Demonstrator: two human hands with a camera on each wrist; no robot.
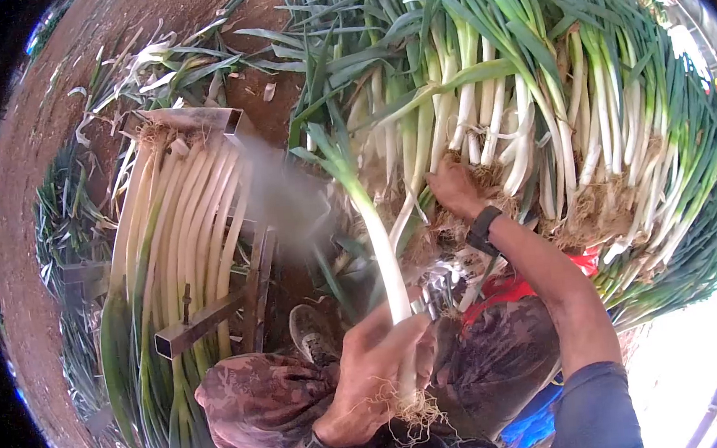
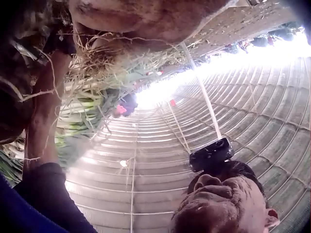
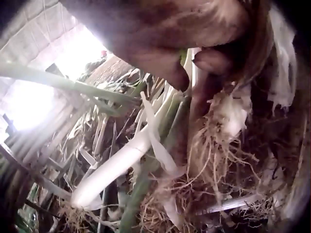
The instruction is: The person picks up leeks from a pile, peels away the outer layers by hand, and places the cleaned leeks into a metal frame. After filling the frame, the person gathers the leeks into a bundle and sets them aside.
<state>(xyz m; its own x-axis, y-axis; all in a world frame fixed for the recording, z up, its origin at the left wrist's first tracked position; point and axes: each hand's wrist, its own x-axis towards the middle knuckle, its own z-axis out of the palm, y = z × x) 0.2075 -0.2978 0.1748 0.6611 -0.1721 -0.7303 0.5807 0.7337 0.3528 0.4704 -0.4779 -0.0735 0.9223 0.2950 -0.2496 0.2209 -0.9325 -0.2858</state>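
My left hand (image 1: 367, 383) grips one long leek (image 1: 384, 256) low on its white stalk, above the stringy roots (image 1: 418, 417); the green leaves point up and away. In the left wrist view, the hand (image 2: 141, 19) is at the top edge with roots (image 2: 99, 60) beside it. My right hand (image 1: 457, 189) is at the root ends of the leek pile (image 1: 492, 104). The right wrist view shows its thumb and fingers (image 3: 170, 68) around a pale stalk, partly hidden by the hand. Another white leek (image 3: 114, 167) lies below.
Several leeks (image 1: 193, 212) lie side by side in a metal frame (image 1: 206, 324) on the left. Loose leaves (image 1: 169, 66) litter the soil behind it. Leeks bank along the right side. A blurred grey shape (image 1: 284, 192) crosses the middle. Knees and a shoe (image 1: 312, 333) are below.
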